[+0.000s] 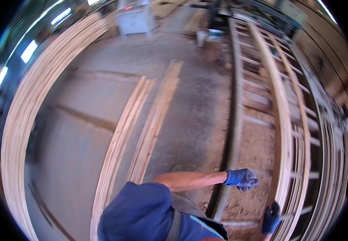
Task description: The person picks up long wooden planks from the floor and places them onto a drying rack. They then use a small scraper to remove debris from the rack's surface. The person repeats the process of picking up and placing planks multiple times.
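Note:
My left hand (241, 179), in a blue work glove, reaches across over the roller conveyor's near side. Its fingers are loosely bent and somewhat apart, with nothing seen in them. At the near end of a long, thick wooden board (281, 124), my right hand (271, 218), also gloved, is closed on the board's edge; part of its grip is hidden. The board lies lengthwise on the conveyor rollers (258, 119). Just right of it runs a thinner wooden strip (298, 96), apart from both hands.
Sawdust (254, 148) covers the ground under the rollers, and a metal rail (235, 104) edges the conveyor. Two narrow stacks of boards (122, 132) lie on the floor to the left. Beyond them stands a large lumber stack (25, 104). A pale machine cabinet (136, 21) is at the back.

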A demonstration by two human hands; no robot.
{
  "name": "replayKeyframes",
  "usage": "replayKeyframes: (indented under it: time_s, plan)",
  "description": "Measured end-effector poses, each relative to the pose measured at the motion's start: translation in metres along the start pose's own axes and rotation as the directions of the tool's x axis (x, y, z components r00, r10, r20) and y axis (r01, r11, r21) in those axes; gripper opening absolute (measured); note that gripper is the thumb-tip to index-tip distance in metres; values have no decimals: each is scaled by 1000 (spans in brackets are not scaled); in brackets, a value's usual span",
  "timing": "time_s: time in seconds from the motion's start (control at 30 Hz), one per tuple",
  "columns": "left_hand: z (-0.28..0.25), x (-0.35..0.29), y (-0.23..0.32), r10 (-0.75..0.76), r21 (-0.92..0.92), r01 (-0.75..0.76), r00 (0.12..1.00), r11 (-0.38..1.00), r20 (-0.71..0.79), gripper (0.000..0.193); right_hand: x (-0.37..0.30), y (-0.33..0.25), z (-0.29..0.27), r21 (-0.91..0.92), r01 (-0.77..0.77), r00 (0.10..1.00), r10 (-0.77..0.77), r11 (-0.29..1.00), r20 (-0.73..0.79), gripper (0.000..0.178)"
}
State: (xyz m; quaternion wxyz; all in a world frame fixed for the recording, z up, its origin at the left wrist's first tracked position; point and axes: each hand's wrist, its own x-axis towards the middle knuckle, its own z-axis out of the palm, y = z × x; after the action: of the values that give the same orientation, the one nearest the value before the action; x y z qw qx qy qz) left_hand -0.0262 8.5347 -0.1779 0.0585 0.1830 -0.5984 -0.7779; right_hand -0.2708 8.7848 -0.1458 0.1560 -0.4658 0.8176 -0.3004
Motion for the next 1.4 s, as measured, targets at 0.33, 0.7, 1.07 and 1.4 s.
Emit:
replayKeyframes:
  time_s: [0.33,0.7,1.07,1.4]
  plan:
    - [-182,-230,250,925,577,-734,360,359,-118,30,210,-264,175,54,247,841,-242,967,484,37]
    - [-308,-238,357,675,885,150,595,441,-437,26,477,-460,346,197,691,234,-473,696,850,39]
    - [-349,-271,336,685,600,489,8,633,-728,33,500,-610,516,558,762,-423,-400,328,813,42]
    - [-454,-336,-114,-715,450,-892,-292,-35,-635,43,507,-596,584,308,834,-212,-249,457,945,45]
